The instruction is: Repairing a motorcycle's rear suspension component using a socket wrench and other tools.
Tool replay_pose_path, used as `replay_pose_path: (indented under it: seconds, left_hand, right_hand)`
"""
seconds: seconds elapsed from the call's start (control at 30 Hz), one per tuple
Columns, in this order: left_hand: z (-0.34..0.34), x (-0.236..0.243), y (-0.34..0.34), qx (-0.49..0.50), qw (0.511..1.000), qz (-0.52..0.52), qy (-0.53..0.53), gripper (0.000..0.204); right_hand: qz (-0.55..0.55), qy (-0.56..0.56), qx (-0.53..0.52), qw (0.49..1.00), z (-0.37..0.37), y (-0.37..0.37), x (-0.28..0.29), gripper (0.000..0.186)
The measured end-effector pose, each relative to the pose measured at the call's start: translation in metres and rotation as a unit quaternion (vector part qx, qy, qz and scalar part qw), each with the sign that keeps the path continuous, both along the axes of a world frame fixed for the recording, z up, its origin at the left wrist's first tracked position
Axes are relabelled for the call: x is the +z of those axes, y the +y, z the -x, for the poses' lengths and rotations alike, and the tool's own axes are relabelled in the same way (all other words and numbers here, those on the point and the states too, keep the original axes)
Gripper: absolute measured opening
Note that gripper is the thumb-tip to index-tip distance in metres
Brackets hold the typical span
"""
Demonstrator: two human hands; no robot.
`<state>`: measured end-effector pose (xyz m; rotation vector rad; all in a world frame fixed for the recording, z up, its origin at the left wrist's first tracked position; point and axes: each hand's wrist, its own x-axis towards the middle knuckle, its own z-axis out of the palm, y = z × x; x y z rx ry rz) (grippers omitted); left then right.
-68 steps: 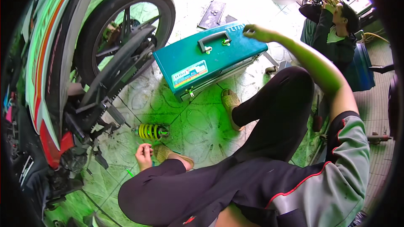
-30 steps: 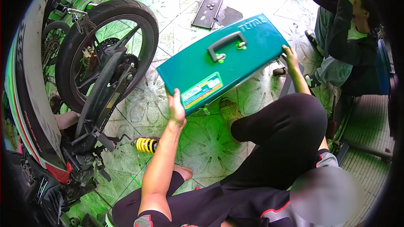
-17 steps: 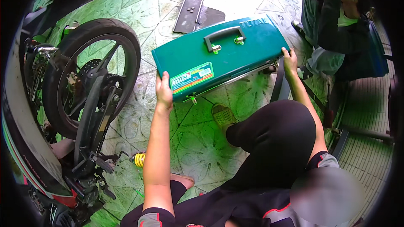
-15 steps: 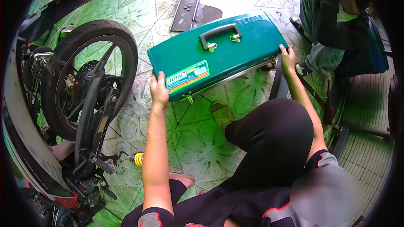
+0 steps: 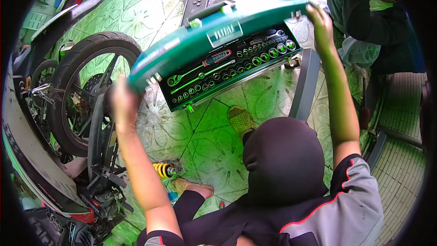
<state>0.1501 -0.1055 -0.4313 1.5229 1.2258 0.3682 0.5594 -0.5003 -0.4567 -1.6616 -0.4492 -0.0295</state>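
A green metal socket set case (image 5: 236, 83) is in front of me, its lid (image 5: 268, 13) raised and tilted away. My left hand (image 5: 125, 105), smeared by motion, grips the lid's left end. At the right end, my right hand (image 5: 321, 25) has its fingers closed over the lid's corner. Inside the case's dark tray lie a ratchet wrench (image 5: 184, 77), an extension bar (image 5: 202, 76) and rows of shiny sockets (image 5: 273, 53). A metal latch (image 5: 189, 108) hangs at the case's front edge.
A motorcycle wheel (image 5: 61, 95) and its swingarm are at the left. A yellow-sprung shock absorber (image 5: 162, 170) lies near my foot. A grey metal frame bar (image 5: 304, 86) stands right of the case. A dark plate (image 5: 198, 2) lies beyond it. Another person (image 5: 378, 27) is at the far right.
The lid, closed before, has swung up and away with both hands on it, baring the tools inside. My left hand has shifted left and toward me; the right has risen.
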Motion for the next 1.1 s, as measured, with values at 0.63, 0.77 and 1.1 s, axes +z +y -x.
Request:
replay_pose_path:
  seconds: [0.63, 0.77, 1.1]
  left_hand:
    - [0.195, 0.073, -0.184, -0.436, 0.873, 0.003, 0.216, 0.029]
    - [0.226, 0.15, -0.214, -0.32, 0.899, 0.173, 0.243, 0.035]
    - [0.264, 0.176, -0.235, -0.27, 0.943, -0.009, 0.193, 0.031]
  right_hand:
    - [0.236, -0.287, -0.063, 0.926, -0.007, 0.101, -0.023, 0.038]
    - [0.346, -0.322, 0.089, 0.877, 0.077, 0.104, -0.053, 0.031]
    - [0.458, -0.315, 0.189, 0.809, 0.124, 0.147, -0.082, 0.035]
